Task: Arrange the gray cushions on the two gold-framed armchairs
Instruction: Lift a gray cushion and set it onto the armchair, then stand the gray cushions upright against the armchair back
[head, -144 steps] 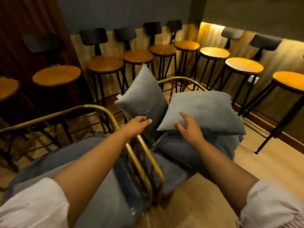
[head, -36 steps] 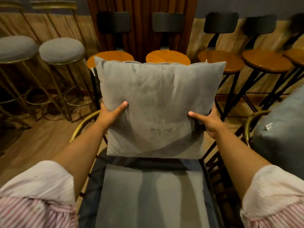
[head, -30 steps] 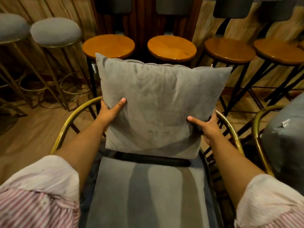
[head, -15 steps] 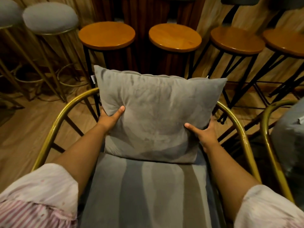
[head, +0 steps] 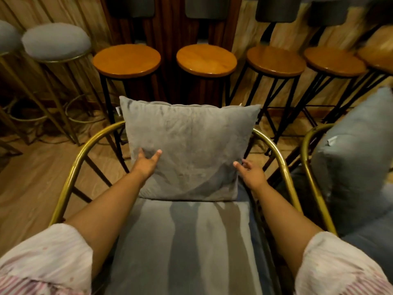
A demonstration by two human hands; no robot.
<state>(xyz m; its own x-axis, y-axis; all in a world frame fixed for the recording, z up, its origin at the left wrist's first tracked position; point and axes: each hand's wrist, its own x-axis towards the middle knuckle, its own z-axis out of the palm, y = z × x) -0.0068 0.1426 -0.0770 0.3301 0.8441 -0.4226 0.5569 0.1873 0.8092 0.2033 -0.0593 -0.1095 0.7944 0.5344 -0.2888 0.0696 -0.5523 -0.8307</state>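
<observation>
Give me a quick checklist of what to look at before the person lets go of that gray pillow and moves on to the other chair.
1. Gray pillow stands upright at the back of the seat cushion: ok.
2. Pillow sits between the sides of the gold frame: ok.
3. Left hand has released its grip: ok, open, fingers on the pillow's front.
4. Right hand has released: ok, open at the pillow's lower right corner.
5. Pillow leans on a backrest: cannot tell, hidden behind it.
6. Second pillow on the right chair is neatly placed: cannot tell, partly out of view.
</observation>
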